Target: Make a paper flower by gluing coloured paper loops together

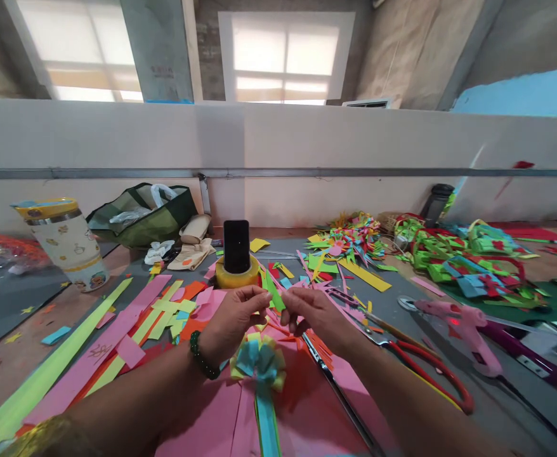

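Pinching a little green paper strip (274, 294) between both hands: left hand (235, 317) and right hand (314, 310) are each closing fingertips on one end. It's slanting across between them, equally near both. A blue-yellow paper flower (258, 365) is sitting just below, on the worktop (393, 314).

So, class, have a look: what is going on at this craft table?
A person pinches a small green paper strip between the left hand and the right hand, above a table strewn with coloured paper offcuts. Just below the hands lies a blue and yellow paper flower on pink sheets. Red-handled scissors and a pink glue gun lie untouched to the right; a phone stands in a yellow tape roll behind.
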`<state>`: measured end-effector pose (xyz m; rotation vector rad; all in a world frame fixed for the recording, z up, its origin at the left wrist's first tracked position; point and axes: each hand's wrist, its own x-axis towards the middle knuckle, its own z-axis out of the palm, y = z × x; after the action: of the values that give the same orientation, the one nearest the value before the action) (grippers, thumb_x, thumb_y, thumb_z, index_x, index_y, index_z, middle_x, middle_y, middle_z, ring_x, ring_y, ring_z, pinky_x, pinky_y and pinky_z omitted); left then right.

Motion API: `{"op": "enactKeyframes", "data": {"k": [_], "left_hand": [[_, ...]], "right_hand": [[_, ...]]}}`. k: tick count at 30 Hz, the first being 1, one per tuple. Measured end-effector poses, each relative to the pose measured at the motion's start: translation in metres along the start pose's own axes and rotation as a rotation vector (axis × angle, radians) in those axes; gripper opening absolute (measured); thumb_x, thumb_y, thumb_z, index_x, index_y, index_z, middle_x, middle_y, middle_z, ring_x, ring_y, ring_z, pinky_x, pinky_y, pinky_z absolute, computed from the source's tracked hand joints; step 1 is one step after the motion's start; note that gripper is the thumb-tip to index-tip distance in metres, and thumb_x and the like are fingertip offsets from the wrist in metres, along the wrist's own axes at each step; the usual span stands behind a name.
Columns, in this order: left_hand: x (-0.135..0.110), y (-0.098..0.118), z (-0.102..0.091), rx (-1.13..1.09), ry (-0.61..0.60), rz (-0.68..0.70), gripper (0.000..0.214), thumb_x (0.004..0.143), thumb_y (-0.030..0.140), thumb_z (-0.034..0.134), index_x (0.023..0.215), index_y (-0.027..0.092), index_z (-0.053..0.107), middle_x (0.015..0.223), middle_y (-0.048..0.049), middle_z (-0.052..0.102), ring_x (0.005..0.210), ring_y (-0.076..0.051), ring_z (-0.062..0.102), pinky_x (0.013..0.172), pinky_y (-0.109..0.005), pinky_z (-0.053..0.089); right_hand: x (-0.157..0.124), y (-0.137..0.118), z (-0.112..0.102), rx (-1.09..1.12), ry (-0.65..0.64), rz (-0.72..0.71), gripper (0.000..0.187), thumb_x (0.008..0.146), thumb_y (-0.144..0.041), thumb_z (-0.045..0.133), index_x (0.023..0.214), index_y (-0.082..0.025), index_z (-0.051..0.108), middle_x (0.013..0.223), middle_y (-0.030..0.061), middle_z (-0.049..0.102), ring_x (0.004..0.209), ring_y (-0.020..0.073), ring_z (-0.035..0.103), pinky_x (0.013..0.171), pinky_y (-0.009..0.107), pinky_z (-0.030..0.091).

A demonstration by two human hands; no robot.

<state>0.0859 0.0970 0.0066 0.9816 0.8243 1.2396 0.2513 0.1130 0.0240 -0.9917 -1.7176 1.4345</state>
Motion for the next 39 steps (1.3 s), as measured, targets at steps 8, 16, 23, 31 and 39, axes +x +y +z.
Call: {"op": "enactKeyframes", "data": {"k": [8,16,23,31,39], "left_hand": [[-0.001,0.0,0.0,0.022,-0.081,-0.023,0.026,0.067,0.035,0.077,0.07,0.013,0.063,0.065,0.0009,0.057,0.061,-0.01,0.054,0.062,-0.023,0.045],[-0.001,-0.002,0.0,0.038,-0.018,-0.029,0.03,0.063,0.037,0.08,0.063,0.012,0.062,0.058,0.0013,0.056,0.056,-0.009,0.052,0.06,-0.023,0.043],[-0.003,-0.001,0.002,0.038,-0.003,-0.028,0.032,0.061,0.037,0.081,0.062,0.012,0.061,0.058,0.0016,0.058,0.056,-0.008,0.053,0.06,-0.021,0.044],[-0.01,-0.002,0.002,-0.054,-0.018,-0.154,0.031,0.058,0.031,0.085,0.071,0.014,0.062,0.068,0.0009,0.065,0.07,-0.011,0.066,0.067,-0.018,0.051],[-0.015,-0.007,0.007,-0.087,-0.045,-0.241,0.024,0.063,0.018,0.083,0.068,0.014,0.06,0.074,-0.0023,0.07,0.077,-0.015,0.071,0.064,-0.015,0.054]], "right_hand": [[-0.002,0.0,0.001,-0.072,-0.002,-0.016,0.037,0.073,-0.051,0.065,0.064,-0.015,0.056,0.056,-0.0017,0.056,0.05,0.0082,0.05,0.05,0.022,0.04],[-0.003,0.002,-0.001,-0.149,-0.028,-0.056,0.034,0.079,-0.047,0.059,0.063,-0.017,0.054,0.057,-0.0016,0.054,0.051,0.0087,0.048,0.051,0.022,0.038],[-0.005,-0.001,0.0,-0.392,0.027,-0.158,0.03,0.085,-0.036,0.052,0.061,-0.018,0.053,0.058,-0.0005,0.055,0.054,0.0102,0.05,0.052,0.022,0.039],[-0.084,-0.021,-0.036,-1.003,0.259,-0.114,0.024,0.091,-0.03,0.043,0.089,-0.023,0.066,0.082,0.0035,0.07,0.071,0.016,0.061,0.064,0.026,0.04],[-0.129,0.044,-0.117,-1.295,0.25,0.402,0.043,0.073,-0.019,0.053,0.116,-0.019,0.06,0.112,0.0135,0.063,0.098,0.0276,0.062,0.073,0.032,0.042]]}}
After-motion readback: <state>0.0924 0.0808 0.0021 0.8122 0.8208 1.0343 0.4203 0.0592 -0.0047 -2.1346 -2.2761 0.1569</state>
